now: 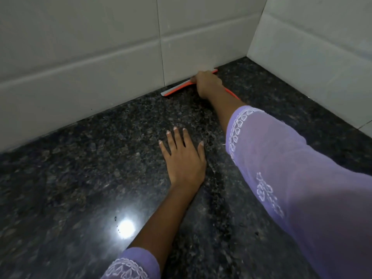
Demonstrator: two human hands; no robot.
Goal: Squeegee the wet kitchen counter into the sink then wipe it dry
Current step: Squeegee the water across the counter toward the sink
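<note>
The dark speckled granite counter (pixel 84 178) fills the lower view and shines under a lamp reflection. An orange squeegee (pixel 177 88) with a pale rubber edge lies against the foot of the tiled back wall, near the far corner. My right hand (pixel 206 83) is stretched out to the wall and grips the squeegee at its middle; its handle runs back under my forearm. My left hand (pixel 183 156) lies flat on the counter, palm down, fingers spread, holding nothing. The sink is out of view.
White tiled walls (pixel 100 47) meet in a corner at the upper right and bound the counter at the back and on the right. Lilac embroidered sleeves (pixel 281 168) cover both forearms.
</note>
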